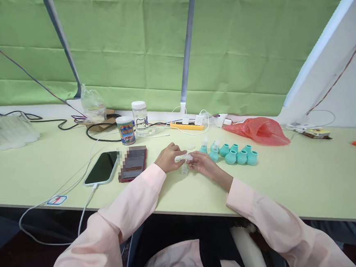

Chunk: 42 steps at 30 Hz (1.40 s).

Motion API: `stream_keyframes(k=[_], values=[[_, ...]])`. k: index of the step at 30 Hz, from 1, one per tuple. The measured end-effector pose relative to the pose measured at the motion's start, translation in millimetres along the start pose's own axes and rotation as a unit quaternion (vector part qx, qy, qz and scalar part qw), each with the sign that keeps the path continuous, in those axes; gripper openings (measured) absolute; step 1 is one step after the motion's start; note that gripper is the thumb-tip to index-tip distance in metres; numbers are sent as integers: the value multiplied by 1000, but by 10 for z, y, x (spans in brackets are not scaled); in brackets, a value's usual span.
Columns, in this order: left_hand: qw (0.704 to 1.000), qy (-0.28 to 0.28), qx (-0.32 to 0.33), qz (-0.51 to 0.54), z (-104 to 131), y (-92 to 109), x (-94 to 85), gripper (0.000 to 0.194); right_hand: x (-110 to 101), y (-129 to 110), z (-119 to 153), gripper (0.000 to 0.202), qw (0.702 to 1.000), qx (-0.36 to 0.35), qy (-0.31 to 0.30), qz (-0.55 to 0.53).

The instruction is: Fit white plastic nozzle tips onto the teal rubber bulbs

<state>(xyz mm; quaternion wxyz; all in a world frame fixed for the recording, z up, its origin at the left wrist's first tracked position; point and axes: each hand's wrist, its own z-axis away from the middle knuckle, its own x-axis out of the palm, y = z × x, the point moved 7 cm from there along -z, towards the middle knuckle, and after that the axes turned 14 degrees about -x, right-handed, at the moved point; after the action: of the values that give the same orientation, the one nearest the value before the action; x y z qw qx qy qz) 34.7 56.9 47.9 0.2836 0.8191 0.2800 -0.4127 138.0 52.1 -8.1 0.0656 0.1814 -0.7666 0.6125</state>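
Note:
Between my two hands is a small whitish translucent plastic piece [183,157], held level just above the table. My left hand [169,158] pinches its left end between thumb and fingers. On its right end the fingertips of my right hand [202,163] are closed. Another clear plastic piece [185,169] stands on the table just below them. To the right sit several teal rubber bulbs [242,157] with round bodies and short open necks. A few bulbs nearest my right hand, such as this teal bulb [214,153], have clear tips fitted in their necks.
Left of my hands lie a phone [102,168] on a white charging cable and a dark red-edged device [133,163]. Behind stand a printed cup [125,130], a lidded clear jar [140,119] and a yellow power strip [186,126]. A red plastic bag [258,131] lies back right.

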Motion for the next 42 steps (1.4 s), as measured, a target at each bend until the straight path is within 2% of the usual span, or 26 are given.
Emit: stream_keyframes(k=[4,9,18,24,27,32,36,42], values=[[1000,13,15,-20,4,27,40,32,43,20,6,11,998,31,-15,-44],[999,31,35,0,13,52,50,27,98,24,13,9,995,36,-41,-82],[993,84,68,48,38,92,-32,18,125,-4,37,8,996,11,-64,-64],[990,96,93,49,62,156,-69,12,139,-1,44,9,996,1,-76,-56],[991,99,80,43,65,153,-64,18,133,-24,36,10,995,-5,-75,-62],[994,91,14,57,58,93,-60,25,111,-43,19,10,996,-3,-63,-61],[994,76,24,71,61,119,-64,20,110,-36,22,10,997,-7,-67,-47],[988,100,47,112,67,121,-106,15,105,-37,20,12,997,-9,-70,-21]])
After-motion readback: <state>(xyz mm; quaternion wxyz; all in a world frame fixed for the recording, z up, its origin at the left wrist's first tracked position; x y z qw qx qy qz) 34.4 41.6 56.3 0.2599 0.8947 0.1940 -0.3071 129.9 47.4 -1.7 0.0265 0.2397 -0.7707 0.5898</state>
